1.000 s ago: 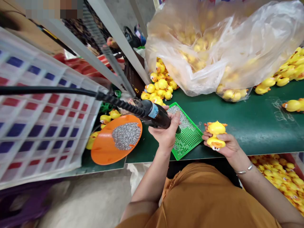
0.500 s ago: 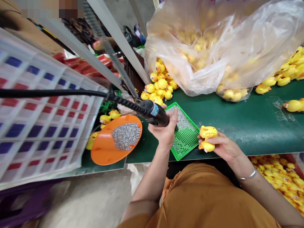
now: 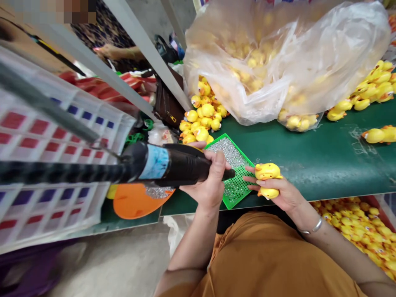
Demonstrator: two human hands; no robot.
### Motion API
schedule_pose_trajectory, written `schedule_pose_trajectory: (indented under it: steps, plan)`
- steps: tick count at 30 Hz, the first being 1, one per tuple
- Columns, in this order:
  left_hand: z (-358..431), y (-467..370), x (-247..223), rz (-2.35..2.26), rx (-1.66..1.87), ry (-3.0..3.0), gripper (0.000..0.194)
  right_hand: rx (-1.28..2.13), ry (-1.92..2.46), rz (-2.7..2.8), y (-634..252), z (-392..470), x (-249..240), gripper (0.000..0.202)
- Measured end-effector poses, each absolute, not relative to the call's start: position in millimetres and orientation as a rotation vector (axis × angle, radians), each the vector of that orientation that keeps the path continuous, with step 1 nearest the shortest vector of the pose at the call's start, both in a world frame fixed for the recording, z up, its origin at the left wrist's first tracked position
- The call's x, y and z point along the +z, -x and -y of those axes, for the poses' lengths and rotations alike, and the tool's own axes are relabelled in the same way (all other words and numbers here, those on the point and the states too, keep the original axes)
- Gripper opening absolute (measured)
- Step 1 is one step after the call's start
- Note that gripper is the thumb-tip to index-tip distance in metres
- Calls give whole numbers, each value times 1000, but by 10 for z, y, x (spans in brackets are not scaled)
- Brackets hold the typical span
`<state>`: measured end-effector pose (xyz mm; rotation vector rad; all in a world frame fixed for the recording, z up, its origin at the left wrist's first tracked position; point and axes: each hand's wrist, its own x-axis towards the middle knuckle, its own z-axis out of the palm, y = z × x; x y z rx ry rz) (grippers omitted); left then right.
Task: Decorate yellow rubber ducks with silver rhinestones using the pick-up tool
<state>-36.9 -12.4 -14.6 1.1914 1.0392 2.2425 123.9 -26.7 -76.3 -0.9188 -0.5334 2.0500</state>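
Note:
My left hand (image 3: pixel 210 185) is wrapped round a black electric screwdriver (image 3: pixel 182 165) with a blue label. It lies nearly level, its tip pointing right above the green perforated tray (image 3: pixel 237 194). Small silver screws (image 3: pixel 230 150) cover the far part of that tray. Just right of the tray, my right hand (image 3: pixel 286 194) grips a yellow toy duck (image 3: pixel 267 171), its fingers reaching out past the toy on the left. The underside of the duck is hidden from me.
An orange dish (image 3: pixel 133 204) of screws sits left. Loose ducks (image 3: pixel 201 121) and a big plastic bag (image 3: pixel 256 82) of ducks lie along the back of the green bench (image 3: pixel 328 165). A bin of ducks (image 3: pixel 355 227) stands lower right. A white plastic crate (image 3: pixel 62 198) borders the left.
The screwdriver has swung from a downward slant to nearly level and come closer to the camera. My right hand has shifted slightly left with the duck, its fingers more spread.

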Motion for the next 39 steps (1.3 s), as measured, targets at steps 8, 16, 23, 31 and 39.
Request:
schedule_pose_trajectory:
  steps: [8,16,23,31,39]
  plan:
    - [229,192,-95,-993,2083,-1220,29,2036,914,579,-1232,317,-724,44]
    - [221,184,-110,-977,2067,-1255,30,2022,946,637,-1255,367,-754,43]
    - [234,175,-128,-961,2052,-1251,30,1999,944,547,-1278,379,-732,41]
    - [240,165,-131,-1010,2032,-1264,31,1989,953,476,-1281,403,-684,40]
    - [239,156,-179,-1021,2040,-1288,36,1970,978,544,-1273,417,-700,46]
